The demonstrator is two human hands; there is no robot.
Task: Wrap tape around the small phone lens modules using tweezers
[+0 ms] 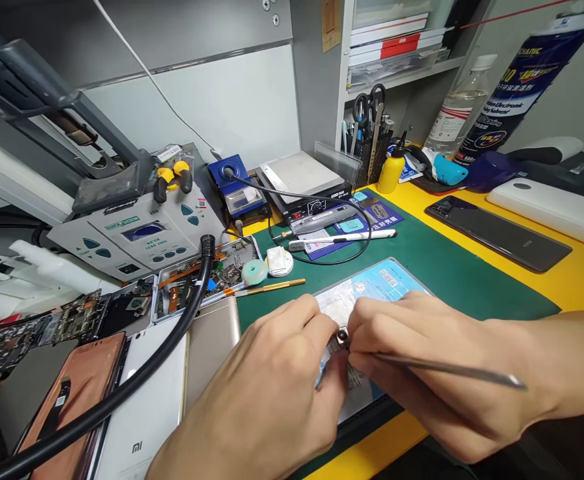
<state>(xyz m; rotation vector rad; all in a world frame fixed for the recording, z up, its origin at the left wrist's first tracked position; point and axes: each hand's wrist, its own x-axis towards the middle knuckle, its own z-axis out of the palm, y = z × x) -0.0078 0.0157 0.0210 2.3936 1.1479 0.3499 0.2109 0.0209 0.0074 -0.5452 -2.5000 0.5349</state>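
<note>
Working at the near edge of the worktop (522, 220), both hands meet over a blue-and-white sheet (377, 283) lying on the green mat (447, 267). Left hand (267, 393): fingers pinched together on a small metal part (343, 337), held just above the sheet. Right hand (422, 360): fingers clamped on tweezers (452, 369), whose working end meets the same part; the rear end points off to the right. Judged from this, fine work on the part is under way, not finished; the part is not yet set down. Left of the hands lie opened phones (137, 413) and bare circuit boards (77, 317), apparently unassembled. Beyond, a black hose (182, 320) runs to a soldering station (142, 233); a dark phone (497, 233) lies untouched to the right
</note>
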